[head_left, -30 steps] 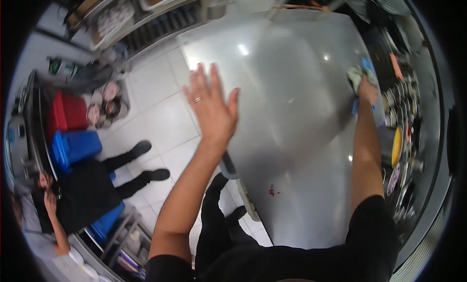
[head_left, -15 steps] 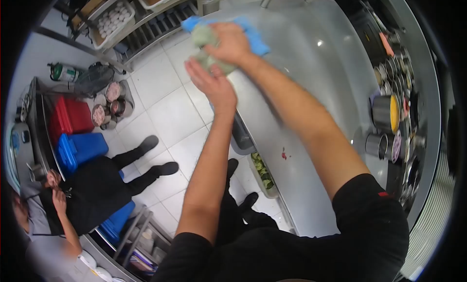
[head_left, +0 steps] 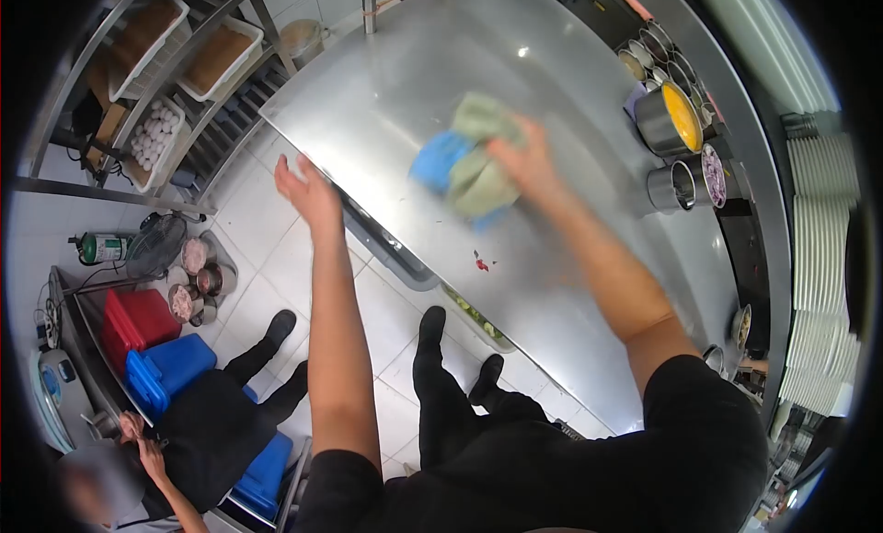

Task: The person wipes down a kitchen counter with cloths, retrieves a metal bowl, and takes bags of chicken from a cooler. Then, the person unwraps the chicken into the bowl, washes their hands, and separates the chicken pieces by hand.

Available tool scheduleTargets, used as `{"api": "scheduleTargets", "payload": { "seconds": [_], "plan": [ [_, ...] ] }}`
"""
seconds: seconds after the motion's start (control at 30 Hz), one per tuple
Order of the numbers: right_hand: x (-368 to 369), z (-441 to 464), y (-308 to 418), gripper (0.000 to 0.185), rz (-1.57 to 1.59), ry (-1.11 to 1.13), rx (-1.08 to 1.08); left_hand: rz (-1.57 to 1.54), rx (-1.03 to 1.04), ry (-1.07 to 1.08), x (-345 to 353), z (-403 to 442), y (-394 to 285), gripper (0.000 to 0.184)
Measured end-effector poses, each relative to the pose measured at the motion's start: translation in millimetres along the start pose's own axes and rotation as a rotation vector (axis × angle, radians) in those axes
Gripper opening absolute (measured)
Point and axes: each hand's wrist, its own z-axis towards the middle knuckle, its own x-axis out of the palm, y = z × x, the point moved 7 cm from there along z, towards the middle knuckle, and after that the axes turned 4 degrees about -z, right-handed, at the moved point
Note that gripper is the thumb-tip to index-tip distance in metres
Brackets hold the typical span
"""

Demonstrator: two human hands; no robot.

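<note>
My right hand (head_left: 531, 161) grips a green cloth (head_left: 480, 185) bunched with a blue cloth (head_left: 440, 160), over the steel table (head_left: 570, 64). Motion blurs the hand and the cloths somewhat. Small red scraps (head_left: 482, 263) lie on the steel, below and apart from the cloths. My left hand (head_left: 309, 194) is beside the table's left edge, above the tiled floor, with its fingers apart and nothing in it.
A co-worker (head_left: 207, 441) stands at the lower left, hands near a small pot. Pots, one with yellow contents (head_left: 682, 117), line the right side. Stacked white plates (head_left: 819, 257) are beyond. Shelves with eggs (head_left: 154, 139) stand upper left. A tray of greens (head_left: 474, 314) sits below the table edge.
My right hand has brought the cloths from the table's far left corner back toward its middle. My left hand has parted from them and moved left and down. The view has turned.
</note>
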Motion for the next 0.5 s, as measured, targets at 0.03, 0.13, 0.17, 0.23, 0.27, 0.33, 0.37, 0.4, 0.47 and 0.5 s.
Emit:
{"api": "scheduleTargets", "payload": {
  "seconds": [0.03,0.13,0.17,0.23,0.27,0.33,0.37,0.4,0.47,0.5],
  "plan": [
    [-26.4,20.3,20.5,0.036,-0.039,-0.048,-0.128,-0.008,-0.039,-0.009,14.2,3.8,3.4,0.07],
    [-117.2,89.9,-37.2,0.047,-0.368,-0.158,0.055,0.175,-0.063,-0.043,37.9,-8.2,4.4,0.069],
    [-141.9,109.5,-59.6,0.05,-0.589,-0.197,-0.014,0.185,-0.043,-0.078,35.1,-10.9,-1.3,0.07],
    [-160.3,128.2,-116.5,0.057,-1.022,-0.255,-0.148,0.212,-0.003,-0.109,30.0,-14.8,-6.4,0.07],
    [-148.8,136.5,-116.8,0.059,-1.035,-0.214,-0.166,0.224,0.02,-0.107,31.0,-14.9,-8.6,0.07],
    [-110.1,152.5,-97.6,0.064,-1.053,-0.156,-0.188,0.207,0.039,-0.104,31.5,-13.0,-12.4,0.069],
    [-85.7,157.2,-102.8,0.065,-0.978,-0.063,-0.204,0.176,0.027,-0.105,32.2,-14.1,-14.8,0.068],
    [-58.8,159.5,-106.6,0.067,-0.897,0.027,-0.222,0.146,0.016,-0.105,30.9,-15.9,-16.5,0.067],
    [3.6,121.5,-92.8,0.067,-0.919,0.038,-0.435,0.146,0.011,-0.085,27.8,-16.7,-11.3,0.067],
    [33.3,89.2,-79.6,0.067,-0.861,0.105,-0.491,0.129,0.009,-0.081,31.6,-13.9,-7.6,0.066]
  ]
}}
